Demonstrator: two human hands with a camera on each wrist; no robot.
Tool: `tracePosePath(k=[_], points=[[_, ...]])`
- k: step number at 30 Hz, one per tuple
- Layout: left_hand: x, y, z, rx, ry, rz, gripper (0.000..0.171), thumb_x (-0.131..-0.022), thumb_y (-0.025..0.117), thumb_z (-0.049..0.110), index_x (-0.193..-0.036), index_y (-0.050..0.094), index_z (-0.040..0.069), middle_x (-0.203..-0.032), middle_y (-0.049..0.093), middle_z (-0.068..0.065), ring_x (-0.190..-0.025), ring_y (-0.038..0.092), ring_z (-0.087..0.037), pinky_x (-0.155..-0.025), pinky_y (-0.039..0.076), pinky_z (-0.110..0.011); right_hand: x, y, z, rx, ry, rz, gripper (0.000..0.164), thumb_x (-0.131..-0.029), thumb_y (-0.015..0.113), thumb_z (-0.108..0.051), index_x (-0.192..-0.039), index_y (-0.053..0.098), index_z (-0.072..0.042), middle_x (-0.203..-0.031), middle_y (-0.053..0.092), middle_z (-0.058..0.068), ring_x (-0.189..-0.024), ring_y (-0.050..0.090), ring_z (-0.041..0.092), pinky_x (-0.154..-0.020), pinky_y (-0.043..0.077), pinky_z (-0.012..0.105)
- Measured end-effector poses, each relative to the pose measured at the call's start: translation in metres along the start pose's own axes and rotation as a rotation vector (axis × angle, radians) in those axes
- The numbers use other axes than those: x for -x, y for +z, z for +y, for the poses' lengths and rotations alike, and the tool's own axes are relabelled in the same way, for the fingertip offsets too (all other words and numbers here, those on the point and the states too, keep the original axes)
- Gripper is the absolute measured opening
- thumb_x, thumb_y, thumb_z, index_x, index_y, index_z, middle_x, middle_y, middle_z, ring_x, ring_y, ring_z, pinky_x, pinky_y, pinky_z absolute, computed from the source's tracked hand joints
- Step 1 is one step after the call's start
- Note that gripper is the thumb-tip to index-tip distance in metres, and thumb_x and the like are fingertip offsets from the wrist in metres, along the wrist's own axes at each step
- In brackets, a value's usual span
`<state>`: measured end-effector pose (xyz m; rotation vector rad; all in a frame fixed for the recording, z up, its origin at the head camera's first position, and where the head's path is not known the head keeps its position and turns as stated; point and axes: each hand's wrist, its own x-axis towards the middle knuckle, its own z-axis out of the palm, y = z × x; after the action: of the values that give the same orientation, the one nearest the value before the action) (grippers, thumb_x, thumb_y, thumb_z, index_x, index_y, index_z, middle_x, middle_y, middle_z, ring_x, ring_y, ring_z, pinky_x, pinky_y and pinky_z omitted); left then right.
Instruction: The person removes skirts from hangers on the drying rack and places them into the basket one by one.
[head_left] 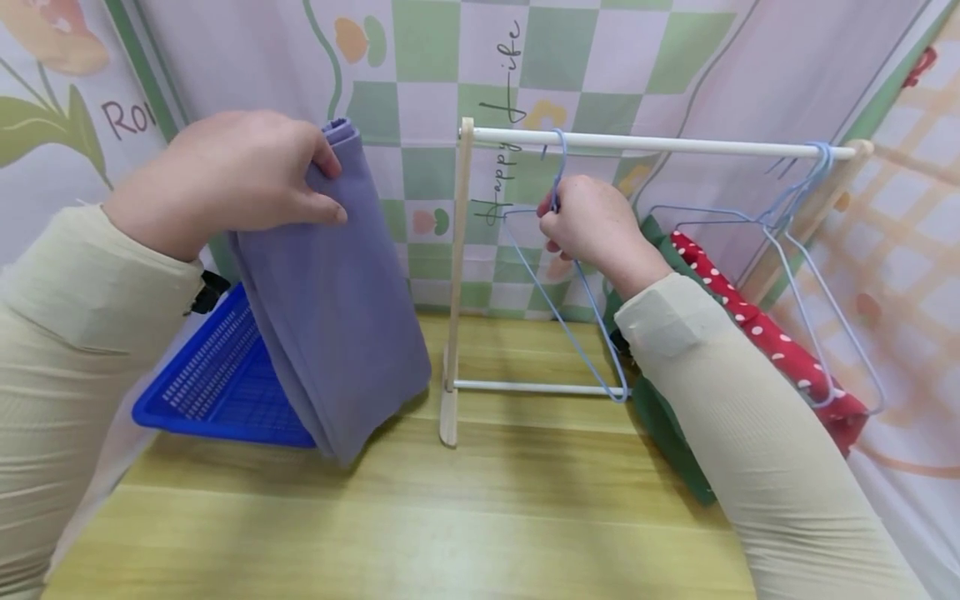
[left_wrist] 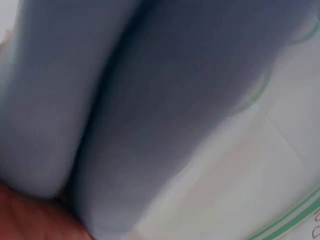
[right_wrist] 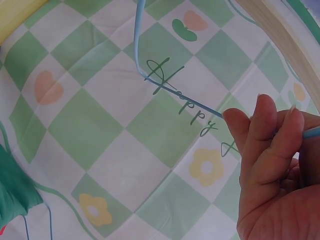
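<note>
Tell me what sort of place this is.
Probably a laundry corner, perhaps a staged one: the small clothes rack with blue hangers, the folded purple cloth and the blue basket all suggest it.

From the head we look forward and down over the table (head_left: 450,525), left hand (head_left: 232,171) and right hand (head_left: 597,223); the left wrist sets us so close to the purple cloth (left_wrist: 170,110) that it fills most of the view; from the right wrist we look past nearby fingers (right_wrist: 263,117) to the patterned curtain (right_wrist: 90,125), sharing its "Happy" lettering (right_wrist: 187,105) with the head view.
</note>
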<state>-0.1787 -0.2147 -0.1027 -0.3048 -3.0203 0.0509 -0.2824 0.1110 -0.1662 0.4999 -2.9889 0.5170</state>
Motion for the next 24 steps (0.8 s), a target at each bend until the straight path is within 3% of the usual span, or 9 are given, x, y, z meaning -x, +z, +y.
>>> tracePosePath(k=[4,11,19,24], points=[[-0.001,0.001,0.000,0.006,-0.032,0.076,0.048,-0.095,0.074,0.031,-0.138,0.065,0.010,-0.145,0.061,-0.020,-0.127,0.058,-0.041,-0.100,0.046,-0.064,0.001,0.000,0.000,-0.005,0.007,-0.003,0.027,-0.102,0.050,-0.015,-0.118,0.069,-0.004,-0.088,0.077,0.010,-0.075,0.076,0.023,-0.088,0.054,0.045],[-0.006,0.006,-0.013,0.095,-0.017,0.183,0.041,-0.099,0.058,0.012,-0.140,0.065,0.009,-0.148,0.058,-0.021,-0.129,0.057,-0.042,-0.104,0.045,-0.062,0.001,-0.001,0.000,-0.003,0.007,-0.006,0.027,-0.103,0.050,-0.015,-0.119,0.069,-0.004,-0.089,0.077,0.010,-0.075,0.075,0.022,-0.089,0.053,0.046],[-0.013,0.014,-0.035,0.288,-0.075,0.204,0.042,-0.103,0.054,0.017,-0.144,0.062,0.010,-0.155,0.052,-0.019,-0.139,0.048,-0.045,-0.111,0.035,-0.062,0.002,-0.001,0.000,0.012,-0.003,0.014,0.027,-0.101,0.050,-0.014,-0.116,0.070,-0.004,-0.086,0.078,0.008,-0.074,0.074,0.021,-0.089,0.051,0.045],[-0.017,0.015,-0.037,0.368,-0.110,0.197,0.044,-0.103,0.053,0.019,-0.146,0.061,0.012,-0.159,0.048,-0.017,-0.143,0.043,-0.042,-0.113,0.035,-0.060,0.002,-0.001,0.001,0.008,-0.005,0.016,0.026,-0.101,0.050,-0.014,-0.116,0.070,-0.004,-0.086,0.078,0.009,-0.072,0.074,0.020,-0.090,0.051,0.046]])
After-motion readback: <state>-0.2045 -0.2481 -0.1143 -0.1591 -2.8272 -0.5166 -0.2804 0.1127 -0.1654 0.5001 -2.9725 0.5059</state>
